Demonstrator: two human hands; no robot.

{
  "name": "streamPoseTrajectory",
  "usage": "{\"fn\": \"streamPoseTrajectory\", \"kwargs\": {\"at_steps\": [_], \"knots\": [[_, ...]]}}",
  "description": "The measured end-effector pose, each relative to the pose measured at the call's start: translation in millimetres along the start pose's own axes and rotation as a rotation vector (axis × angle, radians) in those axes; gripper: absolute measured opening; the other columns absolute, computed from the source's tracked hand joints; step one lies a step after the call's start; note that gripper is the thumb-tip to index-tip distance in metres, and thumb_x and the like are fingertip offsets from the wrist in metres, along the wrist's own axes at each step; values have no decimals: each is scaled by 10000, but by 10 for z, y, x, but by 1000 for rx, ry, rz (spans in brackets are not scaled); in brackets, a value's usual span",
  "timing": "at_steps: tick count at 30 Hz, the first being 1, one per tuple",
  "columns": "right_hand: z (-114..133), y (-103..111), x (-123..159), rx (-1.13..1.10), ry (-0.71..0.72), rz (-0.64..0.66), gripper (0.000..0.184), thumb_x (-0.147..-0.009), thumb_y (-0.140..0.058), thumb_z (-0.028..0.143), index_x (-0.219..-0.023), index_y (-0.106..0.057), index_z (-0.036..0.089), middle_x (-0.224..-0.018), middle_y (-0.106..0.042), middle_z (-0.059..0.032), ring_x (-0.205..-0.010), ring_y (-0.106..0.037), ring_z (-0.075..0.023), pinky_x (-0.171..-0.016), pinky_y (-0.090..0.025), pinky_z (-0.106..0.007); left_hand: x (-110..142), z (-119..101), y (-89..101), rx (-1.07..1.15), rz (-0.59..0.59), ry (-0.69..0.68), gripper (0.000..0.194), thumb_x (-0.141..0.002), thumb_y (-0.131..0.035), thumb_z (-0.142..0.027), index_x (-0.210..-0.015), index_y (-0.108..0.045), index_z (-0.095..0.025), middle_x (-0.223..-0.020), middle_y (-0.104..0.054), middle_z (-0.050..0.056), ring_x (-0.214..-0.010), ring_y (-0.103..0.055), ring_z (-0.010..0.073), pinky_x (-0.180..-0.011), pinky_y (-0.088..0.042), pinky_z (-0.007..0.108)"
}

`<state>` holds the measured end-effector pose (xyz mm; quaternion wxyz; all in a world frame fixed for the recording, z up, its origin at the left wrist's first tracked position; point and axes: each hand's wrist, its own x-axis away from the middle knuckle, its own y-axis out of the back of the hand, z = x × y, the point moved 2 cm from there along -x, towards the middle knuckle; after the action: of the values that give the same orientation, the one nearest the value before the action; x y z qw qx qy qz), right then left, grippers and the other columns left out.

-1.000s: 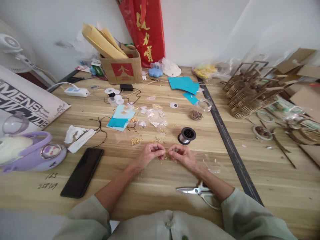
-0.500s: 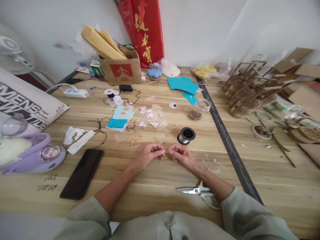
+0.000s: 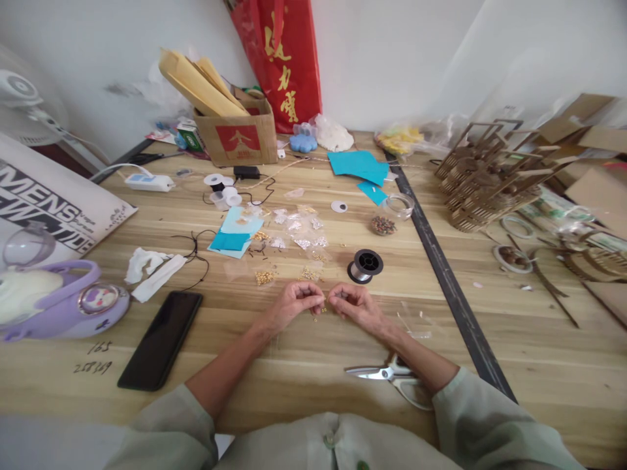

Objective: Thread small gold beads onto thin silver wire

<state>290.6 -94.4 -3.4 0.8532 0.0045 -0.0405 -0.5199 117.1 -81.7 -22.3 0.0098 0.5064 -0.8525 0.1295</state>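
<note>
Right hand (image 3: 353, 303) has edged toward left hand (image 3: 301, 303), both hands pinched closed near gold bits (image 3: 324, 310), contents too small to tell.

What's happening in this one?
A person has both hands close together over a wooden table, the left hand and right hand pinching at something too small to make out. Small gold pieces lie just beyond, near a spool. Scissors rest by the right forearm, and a phone lies off to the left.
</note>
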Motion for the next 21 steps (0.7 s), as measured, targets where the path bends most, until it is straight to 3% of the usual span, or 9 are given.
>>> {"fn": "streamPoseTrajectory", "kwargs": {"at_steps": [21], "knots": [[28,-2,16,29,-15,21,337,-841,-558,478,-811,-586,144,-556,-452,38,-500,-362,-77,-468,-280,-211,10,-1,-21,-4,1,30,218,-733,-702,-316,-769,-639,-110,-646,-620,13,-571,-564,96,-591,-473,227]]}}
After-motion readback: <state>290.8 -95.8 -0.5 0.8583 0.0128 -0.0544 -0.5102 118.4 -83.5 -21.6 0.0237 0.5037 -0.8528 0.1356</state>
